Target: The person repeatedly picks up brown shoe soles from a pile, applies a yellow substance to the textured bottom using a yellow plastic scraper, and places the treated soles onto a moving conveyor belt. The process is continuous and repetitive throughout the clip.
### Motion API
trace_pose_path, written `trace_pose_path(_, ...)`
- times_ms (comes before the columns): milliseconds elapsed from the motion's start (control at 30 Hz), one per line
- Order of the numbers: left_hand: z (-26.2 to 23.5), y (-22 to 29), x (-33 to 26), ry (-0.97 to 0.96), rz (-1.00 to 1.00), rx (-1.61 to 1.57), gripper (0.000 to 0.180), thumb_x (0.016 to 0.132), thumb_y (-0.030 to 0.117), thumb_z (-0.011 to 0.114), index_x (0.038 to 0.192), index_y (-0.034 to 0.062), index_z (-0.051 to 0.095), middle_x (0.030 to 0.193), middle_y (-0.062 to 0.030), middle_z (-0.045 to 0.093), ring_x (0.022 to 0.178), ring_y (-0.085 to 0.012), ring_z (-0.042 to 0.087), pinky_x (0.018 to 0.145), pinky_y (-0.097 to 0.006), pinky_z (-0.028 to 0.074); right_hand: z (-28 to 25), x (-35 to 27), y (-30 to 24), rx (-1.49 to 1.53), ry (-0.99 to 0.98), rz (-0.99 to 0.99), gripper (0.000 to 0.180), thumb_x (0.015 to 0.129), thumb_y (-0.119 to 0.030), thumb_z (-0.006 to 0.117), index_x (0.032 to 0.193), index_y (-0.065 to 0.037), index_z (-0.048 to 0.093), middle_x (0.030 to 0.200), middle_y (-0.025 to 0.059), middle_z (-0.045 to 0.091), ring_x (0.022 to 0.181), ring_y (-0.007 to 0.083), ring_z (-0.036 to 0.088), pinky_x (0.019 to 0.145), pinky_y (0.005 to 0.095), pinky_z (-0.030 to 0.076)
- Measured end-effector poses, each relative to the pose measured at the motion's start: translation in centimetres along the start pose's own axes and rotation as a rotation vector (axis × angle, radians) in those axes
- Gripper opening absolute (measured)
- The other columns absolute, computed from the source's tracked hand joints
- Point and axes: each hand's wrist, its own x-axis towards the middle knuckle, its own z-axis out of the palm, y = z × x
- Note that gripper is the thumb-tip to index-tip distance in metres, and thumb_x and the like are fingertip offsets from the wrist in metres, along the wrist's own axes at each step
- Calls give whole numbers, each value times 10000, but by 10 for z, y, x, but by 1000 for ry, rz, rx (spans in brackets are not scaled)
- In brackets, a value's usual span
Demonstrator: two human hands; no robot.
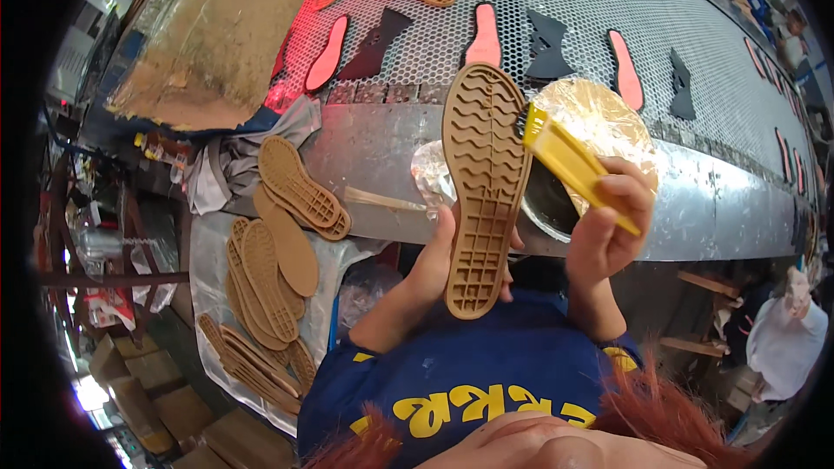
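Observation:
A tan rubber shoe sole (486, 182) stands nearly upright in front of me, its wavy and gridded tread facing up to the view. My left hand (427, 271) is closed around its lower half, thumb at the left edge and fingertips showing at the right. In my right hand (615, 219) is a yellow-handled brush (569, 161), pinched by the handle. Its dark bristles meet the sole's upper right edge; whether they press on it I cannot tell. Behind the brush is a round pot (549, 215), partly covered by a plastic-wrapped disc (608, 113).
A perforated metal belt (573, 9) carries pink insoles (625, 69) and black cut pieces (547, 43). Several tan soles (295, 178) are piled on a plastic-covered surface (208, 269) at left. A thin flat stick (382, 200) lies on the metal ledge (373, 135). Another person (786, 334) is at far right.

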Motion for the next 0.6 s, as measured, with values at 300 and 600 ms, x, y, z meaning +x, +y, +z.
trace_pose_path(300,18,-2,-5,-104,-114,135,807,867,717,199,1427,137,182,1175,-146,500,813,-211,634,572,-333,575,-7,13,-9,-243,-107,-162,316,897,-233,618,1067,31,591,1076,210,580,929,270,590,815,332,468)
trace_pose_path(600,24,-4,-8,-84,-158,315,913,809,785,203,1425,111,221,1169,-191,511,830,-235,647,595,-347,587,-17,13,-10,-299,-114,-216,296,888,-222,624,1048,25,595,1072,217,588,935,285,596,813,337,472)
